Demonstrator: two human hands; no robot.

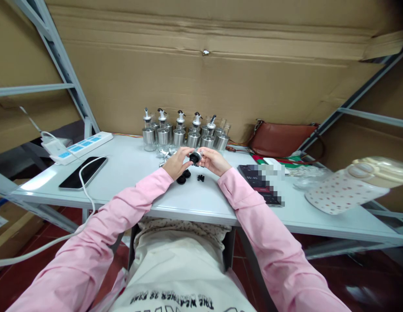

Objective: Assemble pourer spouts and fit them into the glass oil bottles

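Note:
Between my two hands, above the middle of the table, is a pourer spout [195,157] with a black stopper and a silvery part. My left hand [179,162] pinches its black end from the left. On the other side my right hand [214,161] grips the silvery end. Below the hands lie black round stoppers [182,177] and a few small black pieces [201,177]. Loose silvery spout parts [165,153] lie just behind my left hand. Farther back stand several glass bottles [178,135] with steel sleeves; the front ones mostly carry pourer spouts.
At left lie a phone [83,173], a white cable [81,180] and a power strip [84,147]. To the right are a dark device [258,184], a brown bag [279,138] and a spotted white bottle [346,190]. A cardboard wall [201,82] rises behind the table.

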